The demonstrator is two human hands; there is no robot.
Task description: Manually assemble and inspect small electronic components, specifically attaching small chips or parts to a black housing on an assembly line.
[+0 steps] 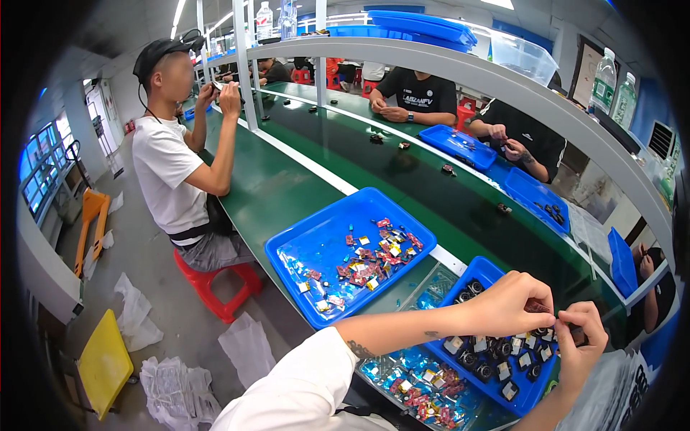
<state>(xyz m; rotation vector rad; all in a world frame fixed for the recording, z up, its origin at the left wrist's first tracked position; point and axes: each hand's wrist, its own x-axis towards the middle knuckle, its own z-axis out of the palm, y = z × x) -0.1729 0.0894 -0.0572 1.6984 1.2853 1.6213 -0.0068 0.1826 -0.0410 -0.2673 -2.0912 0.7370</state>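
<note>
My two hands meet at the lower right, above a blue tray (532,404) of small black modules (504,370) with round lens-like parts and pale squares. In my left hand (503,303), the curled fingers pinch a small dark-red piece (536,307), mostly hidden by the fingers; it looks like a little circuit board. My right hand (583,336) has thumb and forefinger pressed together at that piece's near end. What lies between those fingertips is too small to make out. Under my left forearm, red boards with white and yellow parts (438,388) lie among blue film bits.
A larger blue tray (305,244) holds loose red boards left of my arm. Beyond runs a dark green conveyor (402,169) carrying scattered modules. A white shelf (431,52) spans overhead. A seated person (169,136) works at far left; others sit across.
</note>
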